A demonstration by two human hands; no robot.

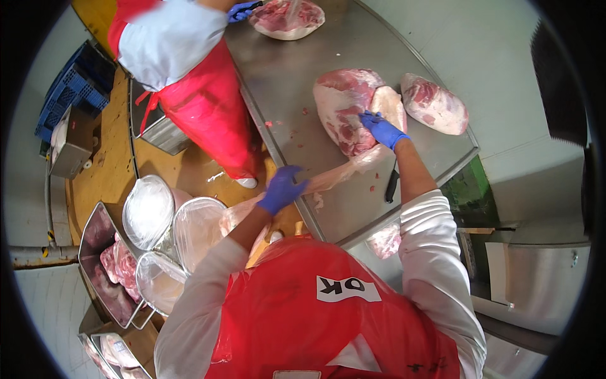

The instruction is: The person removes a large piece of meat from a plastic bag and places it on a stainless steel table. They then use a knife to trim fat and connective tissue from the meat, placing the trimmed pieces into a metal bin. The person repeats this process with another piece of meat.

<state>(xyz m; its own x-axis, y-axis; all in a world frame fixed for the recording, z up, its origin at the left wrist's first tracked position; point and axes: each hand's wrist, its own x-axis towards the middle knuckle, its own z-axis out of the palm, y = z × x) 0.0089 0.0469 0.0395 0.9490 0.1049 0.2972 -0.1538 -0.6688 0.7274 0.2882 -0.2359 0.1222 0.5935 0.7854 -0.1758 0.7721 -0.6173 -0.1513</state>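
Note:
A large cut of raw meat [341, 114] with pale fat lies on the steel table. My right hand [385, 130], in a blue glove, rests on its near right part with fingers spread. From under the meat's near end a strip of clear plastic film [344, 175] stretches left over the table edge. My left hand [283, 190], also gloved in blue, is closed on that film; more of it hangs beyond the hand. A black-handled knife [392, 185] lies beside my right forearm, its blade partly hidden. A smaller piece of meat [435, 105] sits to the right of the large one.
Steel table [290, 82] bears small meat scraps. A co-worker in a red apron [205, 107] stands at its left side, gloved hand by another meat piece [287, 18]. Film-lined round containers [149, 211] and a steel bin [95, 252] of meat stand on the floor, left.

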